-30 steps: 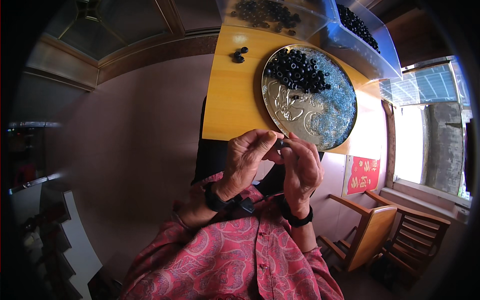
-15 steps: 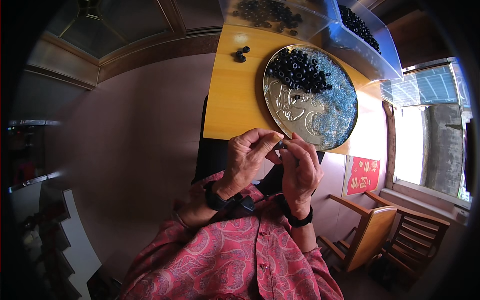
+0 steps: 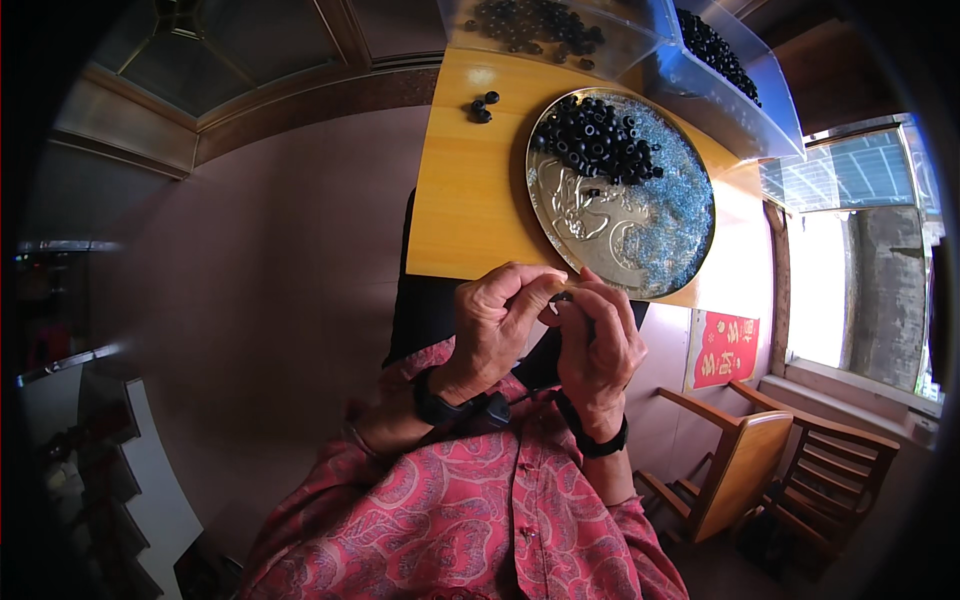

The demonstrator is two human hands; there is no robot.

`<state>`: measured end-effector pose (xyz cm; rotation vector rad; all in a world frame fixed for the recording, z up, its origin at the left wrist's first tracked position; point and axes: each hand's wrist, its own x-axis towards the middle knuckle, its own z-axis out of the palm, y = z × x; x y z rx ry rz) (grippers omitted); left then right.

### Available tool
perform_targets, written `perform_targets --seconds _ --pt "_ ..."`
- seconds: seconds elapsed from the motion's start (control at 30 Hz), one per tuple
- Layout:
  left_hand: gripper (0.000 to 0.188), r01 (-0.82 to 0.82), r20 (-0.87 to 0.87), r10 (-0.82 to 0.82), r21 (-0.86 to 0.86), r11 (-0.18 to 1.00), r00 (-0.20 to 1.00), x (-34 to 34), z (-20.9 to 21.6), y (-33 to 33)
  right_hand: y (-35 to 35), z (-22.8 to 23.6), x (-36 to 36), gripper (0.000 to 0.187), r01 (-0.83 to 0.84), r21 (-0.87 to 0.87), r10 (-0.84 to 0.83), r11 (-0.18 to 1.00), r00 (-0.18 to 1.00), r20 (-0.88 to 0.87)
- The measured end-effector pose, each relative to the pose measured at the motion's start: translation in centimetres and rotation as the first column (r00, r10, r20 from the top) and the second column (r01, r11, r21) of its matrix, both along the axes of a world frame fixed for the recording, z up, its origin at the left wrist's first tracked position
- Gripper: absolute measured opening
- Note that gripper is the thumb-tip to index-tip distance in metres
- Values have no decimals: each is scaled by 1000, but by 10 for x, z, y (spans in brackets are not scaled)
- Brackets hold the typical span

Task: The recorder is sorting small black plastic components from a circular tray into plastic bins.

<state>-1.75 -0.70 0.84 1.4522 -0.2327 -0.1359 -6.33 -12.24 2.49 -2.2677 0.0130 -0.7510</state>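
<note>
1) Left hand (image 3: pixel 490 320) and right hand (image 3: pixel 605 345) meet at the fingertips, just off the near edge of a round metal tray (image 3: pixel 583 222)
2) Right fingertips close about 1 small dark piece (image 3: pixel 562 296), bead-like and mostly hidden; it sits between the hands
3) Left thumb and index finger bend toward each other beside the piece; cannot tell whether they grip it
4) Tray rests on a yellow wooden table (image 3: pixel 462 200); black beads (image 3: pixel 600 140) heap at its far side, tiny blue beads (image 3: pixel 675 210) spread along its right
5) 3 loose beads (image 3: pixel 483 116) lie on the table, left of the tray and apart from it
6) Clear container (image 3: pixel 705 115), beyond the tray, holds more black beads
7) Dark wristbands (image 3: pixel 448 408) on both wrists; wooden chair (image 3: pixel 745 470) stands at lower right, near a red poster (image 3: pixel 725 350)
</note>
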Motion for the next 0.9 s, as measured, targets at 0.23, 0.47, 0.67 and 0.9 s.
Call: perform_targets --seconds 0.23,0.47,0.67,0.9 --pt "12 14 8 -14 -34 999 1000 2 -1 2 -3 4 0 15 6 35 -5 999 999 -37" --pt "14 70 -184 -117 -246 967 976 4 1 6 -6 8 -2 14 14 115 0 993 993 -116" --pt "15 160 -244 -205 -192 968 948 7 2 11 -10 9 -5 16 -3 219 48 976 978 -203" --pt "16 208 -202 -236 -151 966 950 10 2 14 -9 7 -3 17 -26 95 41 995 987 -157"
